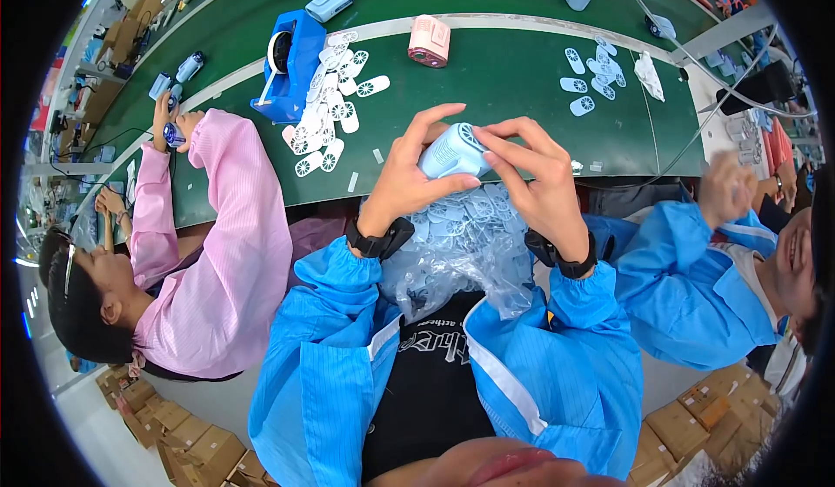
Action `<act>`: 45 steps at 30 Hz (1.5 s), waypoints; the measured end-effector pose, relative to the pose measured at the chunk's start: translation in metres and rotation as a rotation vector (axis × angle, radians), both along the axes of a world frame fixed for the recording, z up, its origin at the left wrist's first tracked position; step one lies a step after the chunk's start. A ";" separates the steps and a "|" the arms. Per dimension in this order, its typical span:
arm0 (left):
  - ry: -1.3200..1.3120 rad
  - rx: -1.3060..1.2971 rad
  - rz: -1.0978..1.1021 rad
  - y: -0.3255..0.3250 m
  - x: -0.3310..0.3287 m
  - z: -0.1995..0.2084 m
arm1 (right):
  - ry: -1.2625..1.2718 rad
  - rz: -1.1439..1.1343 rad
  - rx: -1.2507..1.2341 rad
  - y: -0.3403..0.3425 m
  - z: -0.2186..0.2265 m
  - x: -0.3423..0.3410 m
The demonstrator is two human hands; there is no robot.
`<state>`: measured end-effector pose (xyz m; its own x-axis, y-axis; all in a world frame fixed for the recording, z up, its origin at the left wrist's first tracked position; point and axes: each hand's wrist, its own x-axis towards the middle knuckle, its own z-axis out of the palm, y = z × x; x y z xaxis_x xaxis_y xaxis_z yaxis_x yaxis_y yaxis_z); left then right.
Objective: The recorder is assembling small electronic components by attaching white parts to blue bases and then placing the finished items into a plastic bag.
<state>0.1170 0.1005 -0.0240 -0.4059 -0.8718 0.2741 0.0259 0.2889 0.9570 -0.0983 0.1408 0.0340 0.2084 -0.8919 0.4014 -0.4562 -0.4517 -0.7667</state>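
Over the table's near edge, my left hand (396,174) is closed round a light blue rounded plastic device (448,155) with slotted vents on its side. A small light blue plate with a dark wheel pattern (470,134) lies against the device's upper end. My right hand (541,174) has its thumb and fingers pressed on that end and plate. Below my hands, a clear plastic bag (435,274) holds many light blue plates (487,209) of the same kind. Whether the plate is stuck down all round I cannot tell.
Left on the green table (513,78) stands a blue tape dispenser (294,61) beside scattered white plates (323,109). A pink device (430,40) stands at the back; more plates (598,74) lie right. Co-workers sit either side, in a pink sleeve (239,191) and a blue sleeve (670,270).
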 end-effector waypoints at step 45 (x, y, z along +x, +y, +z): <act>0.455 -0.145 0.315 0.000 -0.031 -0.006 | -0.126 -0.027 -0.137 -0.009 -0.052 0.025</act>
<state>0.0858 0.1007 -0.0305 0.0542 -0.8721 0.4863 0.3178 0.4768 0.8196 -0.0733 0.1320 -0.0179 0.1253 -0.8316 0.5410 -0.3742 -0.5446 -0.7506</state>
